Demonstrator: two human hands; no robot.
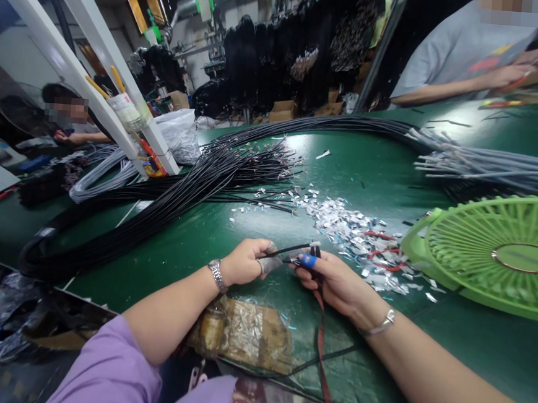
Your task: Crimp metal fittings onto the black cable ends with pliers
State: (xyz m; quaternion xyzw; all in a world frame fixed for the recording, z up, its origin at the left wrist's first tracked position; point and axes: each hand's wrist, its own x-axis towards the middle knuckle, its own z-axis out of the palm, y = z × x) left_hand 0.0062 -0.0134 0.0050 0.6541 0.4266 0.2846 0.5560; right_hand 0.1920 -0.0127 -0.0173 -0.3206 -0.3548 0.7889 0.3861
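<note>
My left hand [248,262] is closed, pinching a thin black cable [288,249] between taped fingertips. My right hand [332,281] is closed on the cable's end, a blue-taped finger pressed on it. A dark red strap [321,336] hangs from under my right hand toward me. Both hands hover over the green table [229,229] near its front edge. A big bundle of black cables [181,194] lies to the left, its stripped ends fanned out behind my hands. A heap of small silvery foil scraps [350,233] lies just right of and behind my hands.
A green plastic fan [498,250] lies flat at the right. Grey cables [486,166] stretch across the far right. A foil-covered pad [244,333] sits at the table's front edge. A white frame post [98,64] stands at left. One person works at far right, another at far left.
</note>
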